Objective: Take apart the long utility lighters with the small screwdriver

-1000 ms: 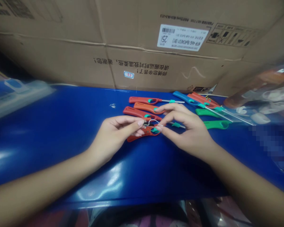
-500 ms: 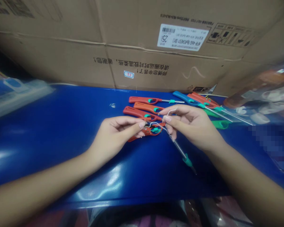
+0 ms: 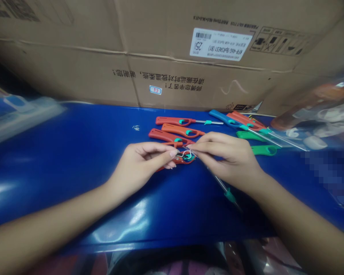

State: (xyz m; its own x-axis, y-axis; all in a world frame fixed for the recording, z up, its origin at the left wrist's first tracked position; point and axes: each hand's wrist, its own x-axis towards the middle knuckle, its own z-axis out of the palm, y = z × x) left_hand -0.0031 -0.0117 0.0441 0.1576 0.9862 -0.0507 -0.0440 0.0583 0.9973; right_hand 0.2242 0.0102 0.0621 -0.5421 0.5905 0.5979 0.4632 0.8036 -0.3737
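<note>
Your left hand (image 3: 147, 157) is clamping a dark part (image 3: 179, 154); your right hand (image 3: 227, 154) is pinching the white wire (image 3: 190, 152), ideally guiding it gently.

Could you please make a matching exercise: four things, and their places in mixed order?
1. white wire
2. cardboard
3. blue lighter
4. tiny pale pieces

A. on the table, beyond the right hand
B. left of the red lighters
C. between the right hand and left hand
D. upright at the table's far edge

Pairs: 1-C, 2-D, 3-A, 4-B
</note>
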